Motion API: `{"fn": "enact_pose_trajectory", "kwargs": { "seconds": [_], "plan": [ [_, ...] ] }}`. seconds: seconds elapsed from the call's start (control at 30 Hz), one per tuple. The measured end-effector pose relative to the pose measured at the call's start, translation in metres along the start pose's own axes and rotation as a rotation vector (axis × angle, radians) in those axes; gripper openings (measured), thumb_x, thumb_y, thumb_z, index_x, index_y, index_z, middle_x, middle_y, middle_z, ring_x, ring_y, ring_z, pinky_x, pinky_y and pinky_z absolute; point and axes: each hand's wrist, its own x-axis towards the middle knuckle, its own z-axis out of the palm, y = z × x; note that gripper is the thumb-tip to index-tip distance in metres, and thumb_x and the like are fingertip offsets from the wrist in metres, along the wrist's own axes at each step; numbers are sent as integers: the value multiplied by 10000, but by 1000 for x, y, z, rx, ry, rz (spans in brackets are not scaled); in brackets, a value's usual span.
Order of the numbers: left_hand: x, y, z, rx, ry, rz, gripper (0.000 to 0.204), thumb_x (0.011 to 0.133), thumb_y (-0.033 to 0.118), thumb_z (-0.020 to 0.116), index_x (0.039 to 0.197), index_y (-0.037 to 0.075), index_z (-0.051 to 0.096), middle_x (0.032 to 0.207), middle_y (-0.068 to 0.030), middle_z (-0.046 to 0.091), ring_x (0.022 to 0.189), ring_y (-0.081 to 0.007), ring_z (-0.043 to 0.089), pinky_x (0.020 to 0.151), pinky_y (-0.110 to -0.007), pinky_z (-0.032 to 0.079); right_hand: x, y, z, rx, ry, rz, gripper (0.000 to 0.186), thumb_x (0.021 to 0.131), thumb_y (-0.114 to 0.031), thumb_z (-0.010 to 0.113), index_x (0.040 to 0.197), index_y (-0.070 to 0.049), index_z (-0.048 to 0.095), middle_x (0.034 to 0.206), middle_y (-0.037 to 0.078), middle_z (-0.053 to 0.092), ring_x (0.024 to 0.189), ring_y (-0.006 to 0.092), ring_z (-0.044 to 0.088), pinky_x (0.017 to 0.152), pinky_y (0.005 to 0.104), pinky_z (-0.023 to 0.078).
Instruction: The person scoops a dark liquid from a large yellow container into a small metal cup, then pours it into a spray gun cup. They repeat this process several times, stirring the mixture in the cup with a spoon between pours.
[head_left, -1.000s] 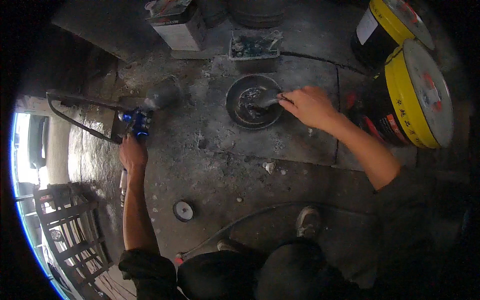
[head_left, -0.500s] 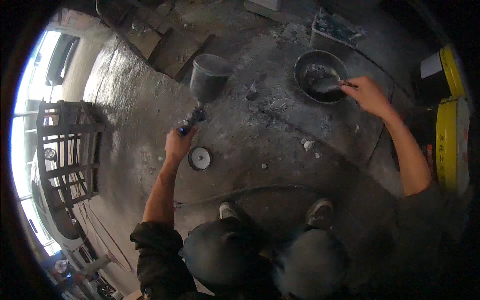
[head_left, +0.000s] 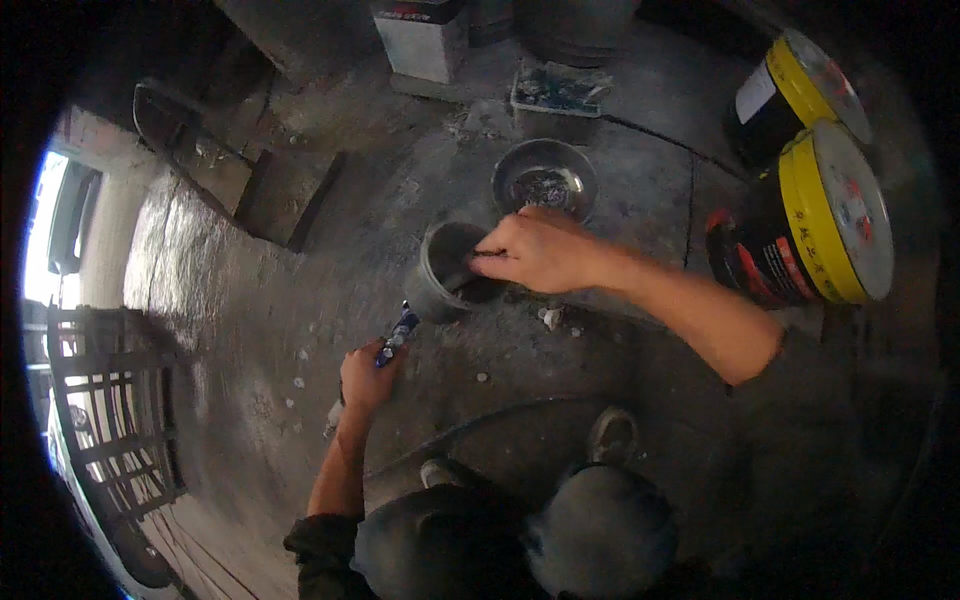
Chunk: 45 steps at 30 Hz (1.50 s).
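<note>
Closed around the grip of a spray gun (head_left: 400, 330), my left hand (head_left: 367, 378) holds it with its large grey cup (head_left: 428, 290) tipped, mouth toward the right. My right hand (head_left: 545, 250) is at the cup's mouth, fingers pinched on a small flat-bladed hand tool. Most of that tool is hidden by the fingers and the cup. Just beyond my right hand, a dark round bowl (head_left: 503, 172) with grey, wet-looking material inside stands on the floor. A round lid (head_left: 333, 416) lies by my left wrist, mostly covered by it.
Two black-and-yellow buckets (head_left: 815, 215) stand at the right. Behind the bowl are a rectangular tub (head_left: 545, 125) and a white can (head_left: 420, 50). A board (head_left: 290, 200) lies at far left, a slatted rack (head_left: 115, 390) nearer. A hose (head_left: 480, 415) crosses before my shoes.
My right hand has moved left from the bowl to the cup's mouth, carrying the tool. The spray gun's cup has tipped toward it. The whole view has shifted.
</note>
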Motion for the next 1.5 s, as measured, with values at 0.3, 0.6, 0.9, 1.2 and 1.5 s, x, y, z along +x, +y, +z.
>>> {"fn": "enact_pose_trajectory", "kwargs": {
  "seconds": [0.3,0.6,0.9,1.2,1.5],
  "plan": [
    [14,-23,-5,282,138,-100,341,741,280,723,1016,80,705,869,-185,698,852,-408,657,757,-491,515,-3,23,-69,-190,-83,19,321,871,-331,638,904,-24,725,649,165,629,573,223,592,586,379,459],
    [87,17,-89,352,412,20,404,800,168,680,1181,51,614,1081,-154,647,974,-373,627,814,-473,496,-55,161,-40,-91,442,459,318,824,-323,707,939,-27,721,709,107,677,610,197,634,568,358,476],
    [93,26,-130,519,514,54,407,797,133,692,1179,23,604,1069,-138,643,995,-353,612,829,-485,497,-47,181,11,655,526,915,361,846,-312,730,943,25,647,804,113,682,541,195,658,487,305,520],
    [-34,-94,-62,-681,197,-417,264,808,150,681,988,-44,686,738,-44,628,662,-122,540,604,-303,411,-34,189,19,1096,355,780,429,920,-290,661,1165,44,554,1038,188,648,918,299,678,686,357,609],
    [-178,-136,-32,-996,463,-769,151,815,159,699,819,26,627,671,36,512,570,-72,446,525,-251,335,39,136,-14,640,330,814,428,896,-284,691,1086,84,585,911,156,662,645,246,675,573,323,602]
  ]
}}
